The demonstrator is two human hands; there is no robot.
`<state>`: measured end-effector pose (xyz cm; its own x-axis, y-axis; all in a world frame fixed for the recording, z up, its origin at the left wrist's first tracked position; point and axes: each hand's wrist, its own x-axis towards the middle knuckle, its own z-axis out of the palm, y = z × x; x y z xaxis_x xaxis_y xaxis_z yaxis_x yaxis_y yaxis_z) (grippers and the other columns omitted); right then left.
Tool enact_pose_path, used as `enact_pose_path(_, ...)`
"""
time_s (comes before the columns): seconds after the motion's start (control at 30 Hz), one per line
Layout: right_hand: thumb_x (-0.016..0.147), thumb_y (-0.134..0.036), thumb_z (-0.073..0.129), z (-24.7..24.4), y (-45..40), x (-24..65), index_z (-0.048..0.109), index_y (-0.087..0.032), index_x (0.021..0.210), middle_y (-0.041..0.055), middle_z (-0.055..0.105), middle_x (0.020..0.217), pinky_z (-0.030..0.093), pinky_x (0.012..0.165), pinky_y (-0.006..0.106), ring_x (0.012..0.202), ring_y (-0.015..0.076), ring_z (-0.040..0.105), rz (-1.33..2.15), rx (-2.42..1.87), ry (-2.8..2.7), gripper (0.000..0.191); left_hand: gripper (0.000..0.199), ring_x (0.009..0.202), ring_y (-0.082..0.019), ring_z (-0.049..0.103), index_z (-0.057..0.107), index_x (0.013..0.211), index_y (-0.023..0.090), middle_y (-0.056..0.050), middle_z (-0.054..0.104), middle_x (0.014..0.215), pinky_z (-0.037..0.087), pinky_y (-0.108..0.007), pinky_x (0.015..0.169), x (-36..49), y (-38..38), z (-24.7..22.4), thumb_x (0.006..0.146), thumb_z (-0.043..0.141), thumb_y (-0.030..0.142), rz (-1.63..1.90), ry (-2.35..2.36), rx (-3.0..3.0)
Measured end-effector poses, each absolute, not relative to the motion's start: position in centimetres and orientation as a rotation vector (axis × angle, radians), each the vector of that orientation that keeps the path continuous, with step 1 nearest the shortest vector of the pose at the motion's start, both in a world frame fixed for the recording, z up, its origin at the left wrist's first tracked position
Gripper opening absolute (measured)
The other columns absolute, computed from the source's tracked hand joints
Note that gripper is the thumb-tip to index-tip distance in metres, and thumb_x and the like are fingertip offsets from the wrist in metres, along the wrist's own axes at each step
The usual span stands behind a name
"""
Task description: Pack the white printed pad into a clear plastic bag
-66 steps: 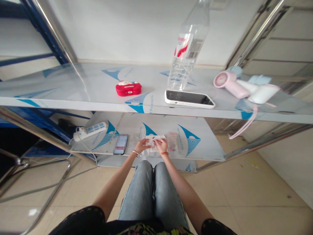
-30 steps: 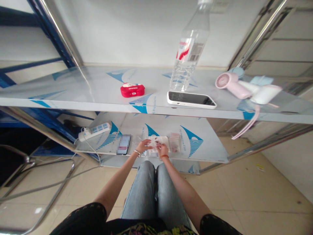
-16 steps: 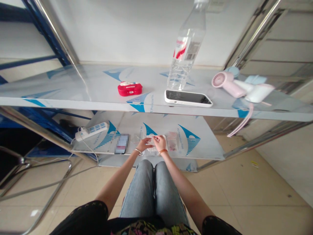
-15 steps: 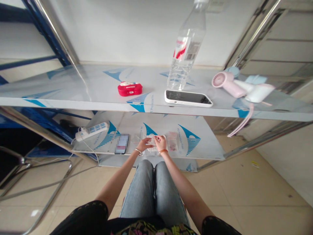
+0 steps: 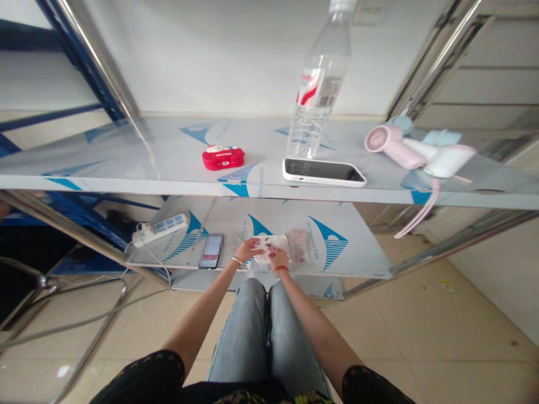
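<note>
On the lower shelf lies a white, pad-like piece [image 5: 283, 241] with small dark and reddish bits on it. My left hand [image 5: 247, 249] rests at its left side, fingers stretched and thumb apart. Over its front part is my right hand [image 5: 278, 259], fingers bent down and together at the reddish bits; whatever they pinch is too small to make out. Crinkled clear plastic [image 5: 257, 266] lies under and in front of my hands. Just right of the pad is a clear packet [image 5: 299, 252] with pink stripes.
A phone [image 5: 211, 250] and a power strip [image 5: 160, 229] lie left on the lower shelf. The upper shelf [image 5: 168, 151] overhangs it, holding a red case [image 5: 223, 159], a water bottle [image 5: 314, 106], a white-cased phone [image 5: 324, 171] and handheld fans [image 5: 393, 147].
My right hand has moved slightly down and its fingers now point lower. More of the white pad and its dark and reddish bits shows. My left hand stays nearly in place.
</note>
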<state>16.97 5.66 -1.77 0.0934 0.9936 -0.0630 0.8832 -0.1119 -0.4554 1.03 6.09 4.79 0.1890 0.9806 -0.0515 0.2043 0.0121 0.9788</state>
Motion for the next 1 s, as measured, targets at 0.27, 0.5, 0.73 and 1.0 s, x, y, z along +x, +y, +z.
enact_pose_path(0.27, 0.084, -0.024, 0.057, -2.0, 5.6, 16.9, 0.071, -0.017, 0.094, 0.0081, 0.063, 0.101, 0.037, 0.083, 0.025, 0.096, 0.0186, 0.053, 0.568, -2.056, -1.803, 0.019, 0.041, 0.096, -0.021, 0.062, 0.063, 0.095, 0.013, -0.01, 0.068, 0.1, 0.047, -0.03, 0.086, 0.7, 5.9, 5.6, 0.057, 0.078, 0.014, 0.923, 1.255, 1.405)
enact_pose_path(0.5, 0.079, -0.019, 0.06, -3.8, 5.5, 17.7, 0.071, -0.015, 0.083, 0.0089, 0.063, 0.091, 0.039, 0.085, 0.026, 0.089, 0.0181, 0.054, 0.458, -1.932, -1.827, 0.013, 0.044, 0.097, -0.021, 0.061, 0.063, 0.098, 0.014, -0.01, 0.068, 0.101, 0.048, -0.03, 0.085, 0.3, 5.9, 5.8, 0.057, 0.078, 0.015, 0.926, 1.249, 1.41)
enact_pose_path(0.73, 0.076, -0.02, 0.06, -4.8, 5.3, 18.1, 0.071, -0.016, 0.081, 0.01, 0.063, 0.09, 0.042, 0.083, 0.029, 0.089, 0.0212, 0.056, 0.364, -1.841, -1.864, 0.013, 0.05, 0.092, -0.022, 0.062, 0.063, 0.101, 0.014, -0.01, 0.068, 0.102, 0.049, -0.033, 0.084, -0.6, 5.8, 5.9, 0.055, 0.08, 0.023, 0.97, 1.222, 1.469)
enact_pose_path(1.0, 0.079, -0.027, 0.055, -4.0, 5.0, 18.2, 0.071, -0.013, 0.082, 0.0105, 0.066, 0.086, 0.043, 0.08, 0.029, 0.084, 0.021, 0.059, 0.405, -1.812, -1.619, 0.022, 0.056, 0.095, -0.022, 0.062, 0.064, 0.102, 0.014, -0.01, 0.069, 0.101, 0.047, -0.035, 0.089, -2.0, 4.9, 7.4, 0.051, 0.083, 0.028, 0.965, 1.184, 1.448)
